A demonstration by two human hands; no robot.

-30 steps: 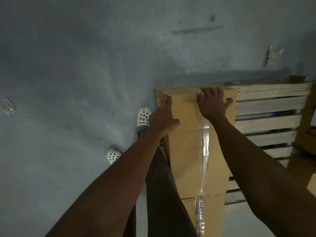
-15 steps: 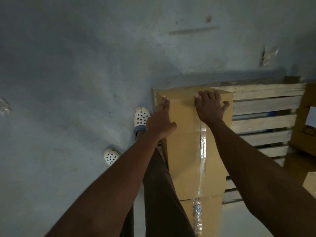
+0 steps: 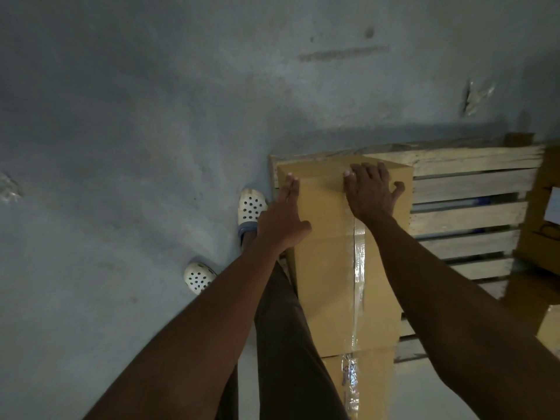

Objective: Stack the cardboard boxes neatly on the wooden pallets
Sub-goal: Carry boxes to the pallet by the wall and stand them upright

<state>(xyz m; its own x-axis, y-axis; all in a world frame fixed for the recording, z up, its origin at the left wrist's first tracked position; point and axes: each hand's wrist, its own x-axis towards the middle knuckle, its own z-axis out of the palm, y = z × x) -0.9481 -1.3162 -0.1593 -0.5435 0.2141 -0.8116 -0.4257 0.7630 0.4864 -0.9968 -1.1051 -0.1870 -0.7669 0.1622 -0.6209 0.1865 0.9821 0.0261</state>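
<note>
Cardboard box on pallet corner, stiff, probably heavyish; left hand and right hand flat, fingers straight; grip its side edges.

We can read no text, brand or number anywhere here. A white label sits on the cardboard box at the right edge. It is cut off by the frame and too blurred for us to make out any writing. On the clear tape running down the lower box of the stack we see faint bluish marks. They may be print, but they are too smeared and glossy for us to read.
</note>
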